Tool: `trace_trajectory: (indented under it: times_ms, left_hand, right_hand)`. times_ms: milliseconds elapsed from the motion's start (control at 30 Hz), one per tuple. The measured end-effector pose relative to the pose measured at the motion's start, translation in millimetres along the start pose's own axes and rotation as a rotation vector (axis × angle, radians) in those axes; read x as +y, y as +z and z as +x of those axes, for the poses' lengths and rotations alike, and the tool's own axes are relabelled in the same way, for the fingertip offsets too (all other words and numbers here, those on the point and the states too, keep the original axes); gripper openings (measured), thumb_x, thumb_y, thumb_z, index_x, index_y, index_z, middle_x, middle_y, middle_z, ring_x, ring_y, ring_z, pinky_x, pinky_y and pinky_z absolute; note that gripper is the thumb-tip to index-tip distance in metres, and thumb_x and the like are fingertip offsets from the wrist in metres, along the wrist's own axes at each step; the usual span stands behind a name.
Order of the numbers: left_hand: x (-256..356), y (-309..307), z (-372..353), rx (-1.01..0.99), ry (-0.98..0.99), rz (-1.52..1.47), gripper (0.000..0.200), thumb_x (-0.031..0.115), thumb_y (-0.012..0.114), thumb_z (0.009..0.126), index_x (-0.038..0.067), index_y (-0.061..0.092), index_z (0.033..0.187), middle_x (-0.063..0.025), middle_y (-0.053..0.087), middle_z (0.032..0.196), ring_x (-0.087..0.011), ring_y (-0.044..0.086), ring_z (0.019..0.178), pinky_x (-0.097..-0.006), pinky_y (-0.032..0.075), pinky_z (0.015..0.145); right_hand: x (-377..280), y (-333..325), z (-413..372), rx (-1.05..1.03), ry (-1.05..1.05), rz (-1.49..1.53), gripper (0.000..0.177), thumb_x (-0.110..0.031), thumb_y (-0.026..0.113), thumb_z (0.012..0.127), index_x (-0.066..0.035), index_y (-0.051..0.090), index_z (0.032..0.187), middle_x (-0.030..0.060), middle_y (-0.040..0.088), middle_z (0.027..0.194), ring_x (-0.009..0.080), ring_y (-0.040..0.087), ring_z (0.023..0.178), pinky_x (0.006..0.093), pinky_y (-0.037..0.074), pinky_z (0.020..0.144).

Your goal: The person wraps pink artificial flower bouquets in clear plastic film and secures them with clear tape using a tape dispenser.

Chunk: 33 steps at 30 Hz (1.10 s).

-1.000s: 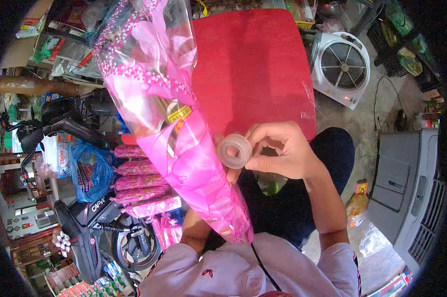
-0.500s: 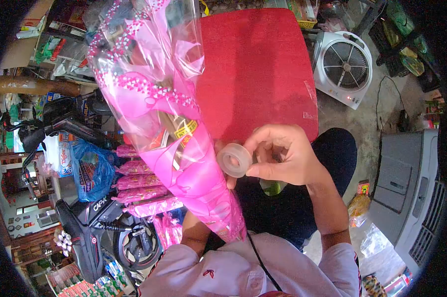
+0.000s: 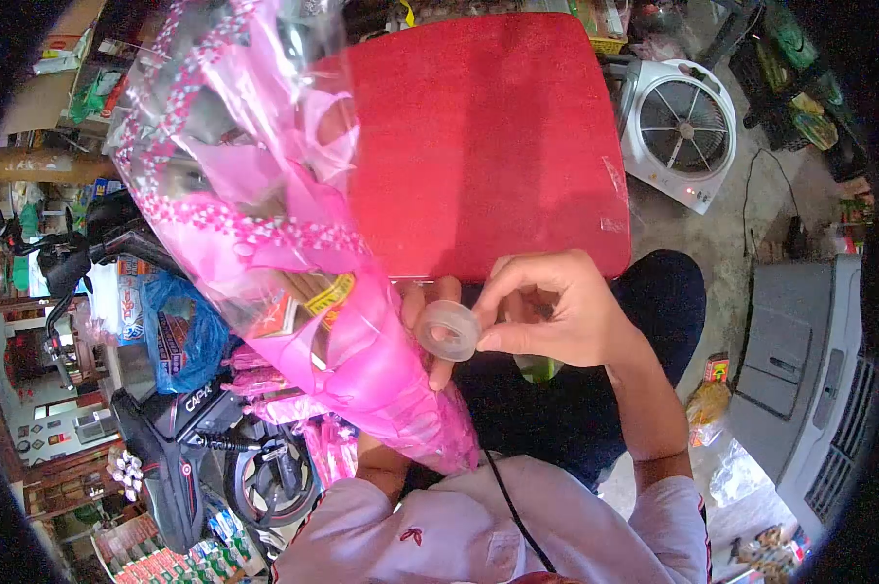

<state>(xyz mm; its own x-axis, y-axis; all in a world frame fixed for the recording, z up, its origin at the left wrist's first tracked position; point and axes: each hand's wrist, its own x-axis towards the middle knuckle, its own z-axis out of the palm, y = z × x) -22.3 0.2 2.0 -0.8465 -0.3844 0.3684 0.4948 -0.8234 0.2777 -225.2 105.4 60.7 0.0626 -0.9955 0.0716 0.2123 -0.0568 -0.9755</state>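
A cone-shaped gift bouquet (image 3: 347, 375) in pink wrap and clear cellophane slants across the left of the view. Brown sticks and a yellow label (image 3: 330, 294) show through its front. My left hand (image 3: 439, 374) grips it from behind, with only some fingers showing past its right edge. Between thumb and fingers, my right hand (image 3: 561, 310) pinches a roll of clear tape (image 3: 449, 331) right beside the wrap. The roll overlaps the left fingers in this view.
A red table (image 3: 498, 146) stands in front of my knees. On the floor to the right are a white box fan (image 3: 681, 131) and a grey appliance (image 3: 799, 370). A motorbike (image 3: 181, 457), a blue plastic bag (image 3: 181, 336) and pink packets (image 3: 332, 453) are at left.
The bouquet's wide top has swung left and toward me, uncovering more of the red table. The tape roll and both hands have shifted slightly left; the grip is the same.
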Motion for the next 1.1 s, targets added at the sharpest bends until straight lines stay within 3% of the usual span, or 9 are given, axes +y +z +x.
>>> trace_trajectory:
  times_ms: [467, 567, 767, 967, 1100]
  left_hand:
    - [-1, 23, 8, 0.224, 0.025, -0.010, 0.029, 0.032, 0.055, 0.099, 0.004, 0.055, 0.093, -0.0188, 0.050, 0.087, -0.0346, 0.062, 0.060, -0.0382, 0.053, 0.045]
    - [-1, 25, 8, 0.239, 0.039, 0.008, 0.029, 0.032, 0.055, 0.099, 0.004, 0.055, 0.093, -0.0186, 0.050, 0.087, -0.0342, 0.061, 0.059, -0.0378, 0.052, 0.045]
    - [-1, 28, 9, 0.264, 0.059, 0.039, 0.028, 0.032, 0.055, 0.099, 0.005, 0.054, 0.092, -0.0182, 0.049, 0.086, -0.0334, 0.061, 0.058, -0.0370, 0.051, 0.045]
    - [0, 30, 8, 0.283, 0.072, 0.076, 0.028, 0.032, 0.055, 0.099, 0.005, 0.054, 0.091, -0.0178, 0.048, 0.084, -0.0326, 0.060, 0.057, -0.0362, 0.050, 0.044]
    - [1, 32, 7, 0.318, 0.082, 0.132, 0.028, 0.032, 0.055, 0.099, 0.005, 0.053, 0.090, -0.0175, 0.048, 0.084, -0.0320, 0.060, 0.056, -0.0356, 0.050, 0.044]
  right_hand:
    - [4, 9, 4, -0.014, -0.040, -0.028, 0.015, -0.008, 0.083, 0.078, -0.003, 0.071, 0.086, 0.0007, 0.066, 0.088, 0.0029, 0.054, 0.061, 0.0199, 0.037, 0.051]
    - [5, 11, 4, -0.004, -0.024, 0.011, 0.011, -0.013, 0.078, 0.084, -0.007, 0.070, 0.088, -0.0031, 0.060, 0.079, 0.0014, 0.050, 0.061, 0.0201, 0.036, 0.053]
    - [13, 13, 3, -0.044, 0.028, 0.097, 0.012, -0.014, 0.074, 0.088, -0.006, 0.066, 0.093, -0.0040, 0.061, 0.082, 0.0020, 0.053, 0.064, 0.0199, 0.040, 0.056]
    - [5, 8, 1, -0.170, 0.279, 0.509, 0.015, -0.008, 0.075, 0.084, -0.001, 0.063, 0.091, 0.0016, 0.061, 0.083, 0.0083, 0.057, 0.073, 0.0236, 0.045, 0.065]
    - [11, 5, 2, -0.241, 0.226, 0.540, 0.020, -0.015, 0.072, 0.086, -0.002, 0.059, 0.086, 0.0054, 0.059, 0.080, 0.0123, 0.059, 0.073, 0.0241, 0.046, 0.062]
